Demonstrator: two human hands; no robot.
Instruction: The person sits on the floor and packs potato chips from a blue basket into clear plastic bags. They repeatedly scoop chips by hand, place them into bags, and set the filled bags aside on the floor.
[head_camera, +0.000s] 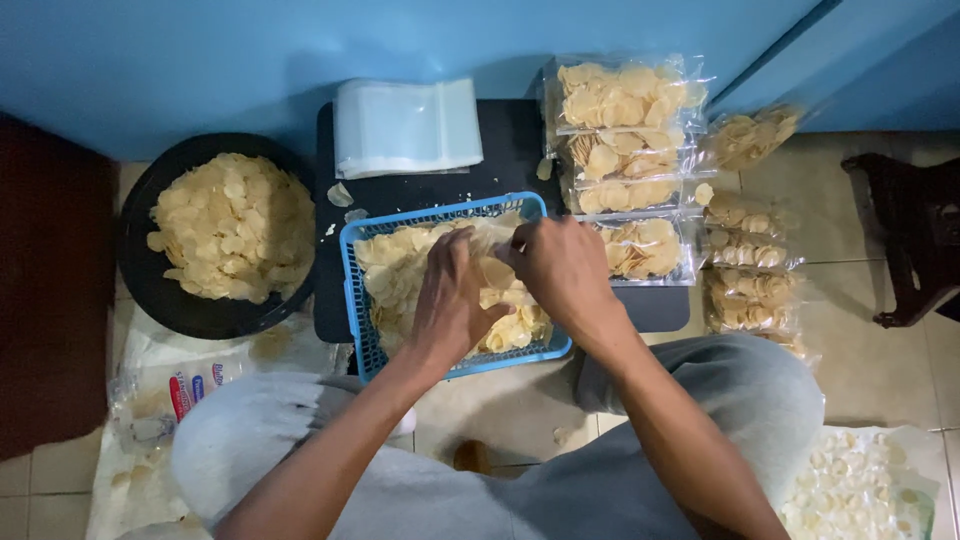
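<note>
At the far left a dark red mat (50, 290) runs along the tiled floor, and just beside it a round black basin (150, 280) holds a heap of pale yellow raw crackers (235, 225), thin, round and dry-looking. Below the basin a crumpled plastic wrapper (180, 390) lies on the floor, close to the person's left knee.

A low black table (500, 150) stands against the blue wall (200, 60). At its back edge lies a flat stack of empty clear plastic bags (408, 127). In front of them a blue plastic basket (355, 300) overhangs the table's near edge and is filled with the same crackers.

Both hands work over the basket. The left hand (450, 300) is curled, fingers bent down into the crackers, gripping a bunch of them. The right hand (562, 265) is closed on the mouth of a clear plastic bag (490, 240) that lies over the basket, partly filled; the two hands nearly touch.

Right of the basket, filled bags of crackers (625, 130) are stacked on the table, touching each other, with more filled bags (750, 270) in a row on the floor beside the table's right edge. Little bare tabletop remains; open tile lies farther right, before a dark wooden stool (905, 240). At the lower right a sheet with small white crackers (855, 480) sits by the right knee.
</note>
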